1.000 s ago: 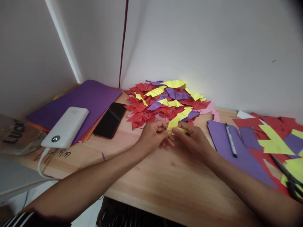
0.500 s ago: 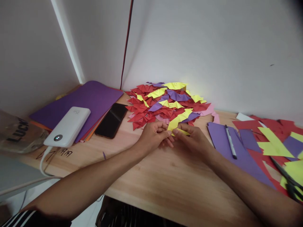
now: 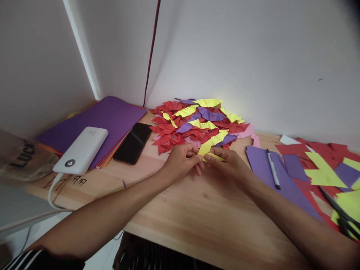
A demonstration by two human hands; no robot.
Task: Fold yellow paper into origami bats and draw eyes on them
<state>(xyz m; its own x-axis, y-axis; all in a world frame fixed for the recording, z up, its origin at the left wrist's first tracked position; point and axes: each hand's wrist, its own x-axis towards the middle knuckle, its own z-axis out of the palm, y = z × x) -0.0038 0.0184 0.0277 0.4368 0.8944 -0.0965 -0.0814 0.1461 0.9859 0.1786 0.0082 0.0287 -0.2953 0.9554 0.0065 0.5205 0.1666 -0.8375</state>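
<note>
- Hand state: the left hand [image 3: 184, 159] is pinching the yellow paper [image 3: 206, 149] with its thumb and curling fingers; the right hand [image 3: 228, 161] is pressing the same paper under its thumb.
- Location: the yellow paper is lying between the fingertips, above the wooden table [image 3: 205, 213] and just in front of the pile of folded pieces [image 3: 168, 129].
- Crease fault: the fingers are covering much of the paper; an uneven press from either thumb is likely to be setting a fold off line.
- Tear fault: both grips are sitting close together; any opposing pull is risking a rip at the narrow section.
- Pile disturbance: the knuckles are resting near loose pieces; a forward push is risking a slide. Whether the paper is touching a similar yellow piece behind it, one cannot tell.
- Right side: the right forearm [image 3: 277, 212] is crossing beside the purple sheet [image 3: 288, 193]; a sideways sweep is risking a rolling marker pen [image 3: 273, 168] or contact with the scissors [image 3: 335, 205].
- Left side: the left forearm [image 3: 112, 210] is lying near the white cable [image 3: 50, 191]; snagging it is risking a dragged power bank [image 3: 81, 150].
</note>
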